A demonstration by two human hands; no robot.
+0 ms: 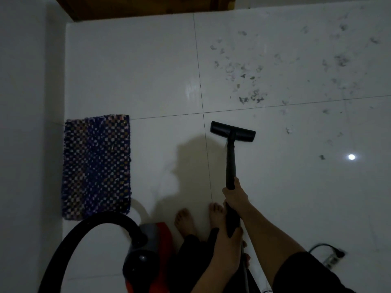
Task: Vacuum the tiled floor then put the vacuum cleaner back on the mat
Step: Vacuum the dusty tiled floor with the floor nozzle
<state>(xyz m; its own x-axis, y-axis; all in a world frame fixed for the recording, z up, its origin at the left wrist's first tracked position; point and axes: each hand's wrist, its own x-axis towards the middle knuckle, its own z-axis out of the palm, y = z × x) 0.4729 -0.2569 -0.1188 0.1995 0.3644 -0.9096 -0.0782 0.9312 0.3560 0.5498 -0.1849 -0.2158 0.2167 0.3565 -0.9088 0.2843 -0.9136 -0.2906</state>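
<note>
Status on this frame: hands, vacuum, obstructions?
Left hand, right hand grip wand. Nozzle short of debris. Canister off mat. Nothing blocking nozzle.

tiled floor [148, 70] glossy | white wall [25, 81] left | wooden panel [143, 7] top | dim

- Mat [96, 166]: showing a fine checker, dark blue and violet squares alternating with pale ones.
- Tiled floor [135, 66]: reading as glossy white, with thin dark grout lines crossing it.
- Debris [250, 96]: showing as grey and darker flecks against the white.
- Wand [230, 161], floor head [232, 132], hose [93, 227]: all showing plain black.
- Vacuum cleaner body [167, 235]: showing red-orange with grey parts (dim light is dulling both).
- Door edge [143, 7]: showing brown wood.
- Sleeve [306, 275]: reading as black.
</note>
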